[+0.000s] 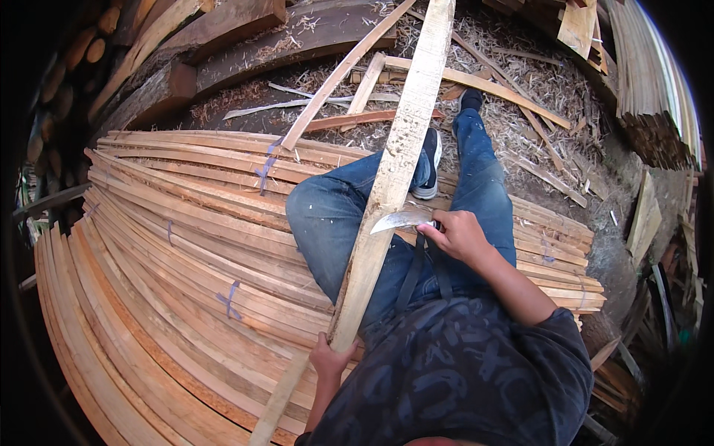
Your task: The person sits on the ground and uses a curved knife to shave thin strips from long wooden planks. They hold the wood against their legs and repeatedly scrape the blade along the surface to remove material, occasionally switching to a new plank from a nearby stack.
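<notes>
A long pale plank [407, 134] slants across my lap, running from the lower left up past the top edge of the view. Dark rough patches mark its upper face. My left hand [332, 357] is wrapped round the plank low down, beside my hip. In my right hand [460, 234] is a knife [401, 221] with a broad, curved, shiny blade. The blade lies across the plank over my thighs, its tip pointing left; whether its edge touches the wood I cannot tell. My fingers hide most of the knife's handle.
I sit on stacked wooden strips [201, 212], some tied with purple string [229, 300]. Shavings [513, 82] and loose offcuts [476, 80] cover the ground ahead. Heavy beams [297, 44] lie at the far left, and a stack of thin boards [654, 74] stands at the far right.
</notes>
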A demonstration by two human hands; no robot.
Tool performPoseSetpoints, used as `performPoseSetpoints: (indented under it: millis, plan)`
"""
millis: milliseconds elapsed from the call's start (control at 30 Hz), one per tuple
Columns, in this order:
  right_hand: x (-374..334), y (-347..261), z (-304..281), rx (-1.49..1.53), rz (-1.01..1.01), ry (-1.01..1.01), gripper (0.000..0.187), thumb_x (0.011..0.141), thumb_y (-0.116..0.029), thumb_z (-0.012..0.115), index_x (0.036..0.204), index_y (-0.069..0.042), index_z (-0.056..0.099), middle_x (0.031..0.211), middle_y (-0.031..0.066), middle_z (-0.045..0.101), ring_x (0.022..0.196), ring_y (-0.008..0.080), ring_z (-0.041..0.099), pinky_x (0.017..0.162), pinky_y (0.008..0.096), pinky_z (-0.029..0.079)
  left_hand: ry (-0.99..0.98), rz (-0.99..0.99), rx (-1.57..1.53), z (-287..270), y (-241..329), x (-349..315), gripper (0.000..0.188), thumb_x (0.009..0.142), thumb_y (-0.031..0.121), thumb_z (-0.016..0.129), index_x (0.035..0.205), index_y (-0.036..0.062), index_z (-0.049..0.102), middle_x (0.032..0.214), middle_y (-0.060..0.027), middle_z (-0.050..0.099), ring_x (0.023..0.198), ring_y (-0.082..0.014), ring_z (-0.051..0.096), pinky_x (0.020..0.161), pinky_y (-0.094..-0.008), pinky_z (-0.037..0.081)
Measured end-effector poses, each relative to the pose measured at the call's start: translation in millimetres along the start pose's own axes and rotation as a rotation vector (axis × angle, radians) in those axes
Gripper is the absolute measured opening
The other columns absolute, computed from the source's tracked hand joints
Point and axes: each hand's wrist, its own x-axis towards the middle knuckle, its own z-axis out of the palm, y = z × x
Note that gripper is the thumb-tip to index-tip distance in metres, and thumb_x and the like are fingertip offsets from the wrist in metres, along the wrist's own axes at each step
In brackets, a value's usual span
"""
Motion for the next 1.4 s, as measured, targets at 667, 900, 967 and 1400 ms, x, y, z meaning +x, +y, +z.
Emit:
performPoseSetpoints:
  millis: [667,900,967,1400]
  plan:
    - [4,-4,12,0.005,0.113,-0.036,0.049,0.086,-0.047,0.066,0.071,-0.001,0.065,0.059,0.0167,0.061,0.057,0.0364,0.062,0.054,0.0436,0.049,-0.821,-0.129,-0.773,-45,3,5,0.039,0.083,0.013,0.074,0.116,-0.0027,0.06,0.098,-0.0097,0.07,0.088,-0.017,0.066,0.081,-0.0308,0.052]
    - [14,-31,19,-0.032,-0.045,-0.074,0.055,0.087,-0.054,0.062,0.07,-0.001,0.064,0.057,0.0168,0.06,0.057,0.0373,0.062,0.054,0.0452,0.049,-0.416,0.049,-0.573,-45,13,7,0.031,0.086,0.011,0.067,0.11,-0.0057,0.061,0.091,-0.0179,0.071,0.082,-0.0262,0.07,0.076,-0.0348,0.054]
    - [16,-40,25,-0.052,-0.09,-0.085,0.057,0.086,-0.056,0.061,0.07,-0.002,0.065,0.057,0.0167,0.059,0.056,0.0374,0.062,0.054,0.0455,0.049,-0.331,0.059,-0.537,-45,26,18,0.031,0.085,0.01,0.067,0.111,-0.0061,0.061,0.09,-0.0215,0.07,0.085,-0.0303,0.071,0.076,-0.0363,0.054]
    - [78,-53,23,-0.428,-0.366,0.065,0.062,0.08,-0.066,0.06,0.057,-0.009,0.056,0.049,0.0094,0.055,0.044,0.028,0.059,0.042,0.0375,0.047,-0.11,0.106,-0.512,-14,41,21,0.034,0.085,0.008,0.064,0.116,-0.0038,0.059,0.083,-0.0271,0.067,0.08,-0.0409,0.068,0.069,-0.0409,0.054]
